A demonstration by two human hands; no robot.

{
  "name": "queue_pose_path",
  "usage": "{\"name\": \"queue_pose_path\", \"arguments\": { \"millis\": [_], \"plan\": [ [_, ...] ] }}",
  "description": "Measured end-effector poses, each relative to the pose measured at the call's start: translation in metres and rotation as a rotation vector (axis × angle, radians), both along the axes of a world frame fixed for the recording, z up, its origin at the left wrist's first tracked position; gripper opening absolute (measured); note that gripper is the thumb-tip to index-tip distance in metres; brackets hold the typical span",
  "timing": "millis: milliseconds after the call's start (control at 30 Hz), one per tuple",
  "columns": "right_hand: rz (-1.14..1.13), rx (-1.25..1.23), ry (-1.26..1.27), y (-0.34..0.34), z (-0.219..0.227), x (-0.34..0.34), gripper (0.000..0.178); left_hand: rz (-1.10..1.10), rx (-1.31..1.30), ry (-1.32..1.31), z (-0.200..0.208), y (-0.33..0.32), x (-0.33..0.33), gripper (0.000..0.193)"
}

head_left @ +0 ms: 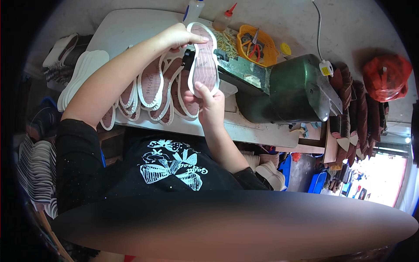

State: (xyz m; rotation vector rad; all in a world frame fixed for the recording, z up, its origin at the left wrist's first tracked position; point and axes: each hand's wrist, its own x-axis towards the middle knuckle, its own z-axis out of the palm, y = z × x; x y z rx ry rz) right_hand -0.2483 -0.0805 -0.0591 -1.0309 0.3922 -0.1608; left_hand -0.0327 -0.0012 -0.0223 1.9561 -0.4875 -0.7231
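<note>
One insole (204,63) pinched, left hand (180,36) far edge, right hand (212,105) near edge — open tabletop (126,28) past left forearm (120,72)

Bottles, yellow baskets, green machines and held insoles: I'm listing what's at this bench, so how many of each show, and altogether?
Bottles: 2
Yellow basket: 1
Green machine: 1
Held insole: 1
Total: 5
</note>
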Motion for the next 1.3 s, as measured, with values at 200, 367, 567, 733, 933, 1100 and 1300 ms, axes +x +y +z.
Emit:
{"name": "queue_pose_path", "arguments": {
  "millis": [200,367,567,733,933,1100,1300],
  "plan": [
    [-0.139,0.016,-0.094,0.01,0.012,0.039,0.024,-0.184,0.066,-0.279,-0.025,-0.007,0.067,0.075],
    [-0.197,0.076,-0.062,0.011,0.016,0.048,0.029,-0.585,0.049,-0.628,0.009,-0.02,0.054,0.058],
    [-0.123,-0.001,-0.021,-0.001,0.022,0.048,0.035,-0.792,0.127,0.039,0.025,-0.021,0.044,0.028],
    [-0.103,-0.015,0.016,-0.008,0.024,0.048,0.04,-0.697,0.222,-0.143,0.035,-0.003,0.028,0.032],
    [-0.072,0.026,0.045,-0.011,0.026,0.048,0.038,-0.547,0.275,-0.213,0.033,0.011,0.001,0.035],
    [-0.053,0.033,0.053,-0.018,0.024,0.045,0.032,-0.404,0.289,0.115,0.046,0.013,-0.025,0.036],
    [0.034,0.091,0.029,-0.021,0.029,0.022,0.027,-0.316,0.223,0.381,0.039,0.015,-0.039,0.039]
  ]
}}
